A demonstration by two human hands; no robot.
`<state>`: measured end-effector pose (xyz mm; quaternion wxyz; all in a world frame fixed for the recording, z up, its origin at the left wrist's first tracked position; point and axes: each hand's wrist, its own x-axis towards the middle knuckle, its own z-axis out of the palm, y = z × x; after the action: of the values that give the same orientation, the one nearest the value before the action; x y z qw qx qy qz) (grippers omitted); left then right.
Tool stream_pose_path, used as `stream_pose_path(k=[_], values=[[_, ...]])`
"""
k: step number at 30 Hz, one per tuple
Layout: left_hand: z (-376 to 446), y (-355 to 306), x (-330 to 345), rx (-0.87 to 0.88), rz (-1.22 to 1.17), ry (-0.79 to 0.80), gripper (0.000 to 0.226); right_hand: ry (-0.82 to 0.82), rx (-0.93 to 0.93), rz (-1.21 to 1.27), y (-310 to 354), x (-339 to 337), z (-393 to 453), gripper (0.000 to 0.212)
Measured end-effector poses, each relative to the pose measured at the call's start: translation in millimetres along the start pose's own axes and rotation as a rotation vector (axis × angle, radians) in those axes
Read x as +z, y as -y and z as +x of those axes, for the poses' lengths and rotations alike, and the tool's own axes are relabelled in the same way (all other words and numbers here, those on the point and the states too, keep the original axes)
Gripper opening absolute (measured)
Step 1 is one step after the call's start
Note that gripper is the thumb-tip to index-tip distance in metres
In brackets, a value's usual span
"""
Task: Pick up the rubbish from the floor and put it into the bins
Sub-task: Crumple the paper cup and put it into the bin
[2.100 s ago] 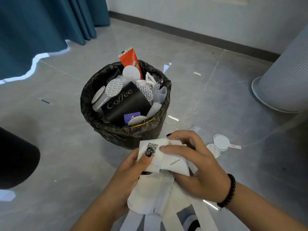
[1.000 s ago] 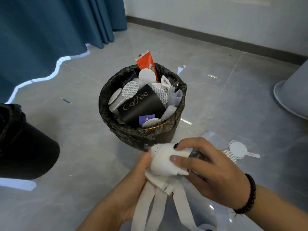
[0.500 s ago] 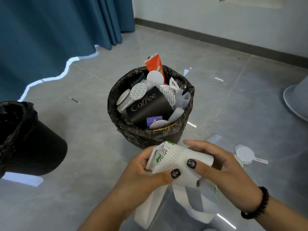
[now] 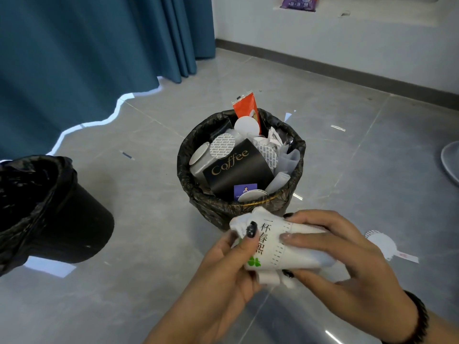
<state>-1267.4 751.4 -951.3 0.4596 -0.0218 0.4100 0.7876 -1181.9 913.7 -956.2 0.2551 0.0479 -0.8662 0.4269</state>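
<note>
Paper bag (image 4: 285, 242), rolled up, sat gripped in both hands, left hand (image 4: 223, 264) and right hand (image 4: 342, 264) curled round it, at six o'clock of the near-full bin (image 4: 238, 209). Round seals (image 4: 380, 242) at three o'clock remained on the floor.

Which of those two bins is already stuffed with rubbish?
The middle bin, just beyond the hands, with a black Coffee box and an orange sachet sticking out. The black bin at the left edge shows only its liner.

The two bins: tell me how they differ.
1. The middle bin is packed to its rim with rubbish, including a black Coffee box; the left bin shows only its dark liner.
2. The middle bin stands whole in view; the left bin is cut off by the frame edge.
Both have black liners.
</note>
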Motion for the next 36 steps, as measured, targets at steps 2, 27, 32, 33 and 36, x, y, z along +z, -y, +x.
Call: stream_pose_path(k=[2,27,32,33,36], values=[[-2.0,-3.0,4.4,0.036,0.04,-0.046,0.076,0.004,-0.014,-0.023,2.8,-2.9,2.2,0.036],[34.7,-51.7,-30.5,0.177,0.651,-0.641,0.028,-0.151,0.534,0.478,13.5,12.7,121.2,0.048],[51.6,-52.7,-32.2,0.061,0.547,-0.628,0.031,0.05,0.46,0.125,-4.6,41.0,158.8,0.06],[54.1,-52.8,-30.5,0.052,0.536,-0.618,0.029,0.078,0.449,0.086,-8.8,46.5,162.0,0.062],[58.0,-52.5,-25.7,0.052,0.473,-0.588,0.02,0.148,0.412,-0.001,-15.3,59.0,164.6,0.059]])
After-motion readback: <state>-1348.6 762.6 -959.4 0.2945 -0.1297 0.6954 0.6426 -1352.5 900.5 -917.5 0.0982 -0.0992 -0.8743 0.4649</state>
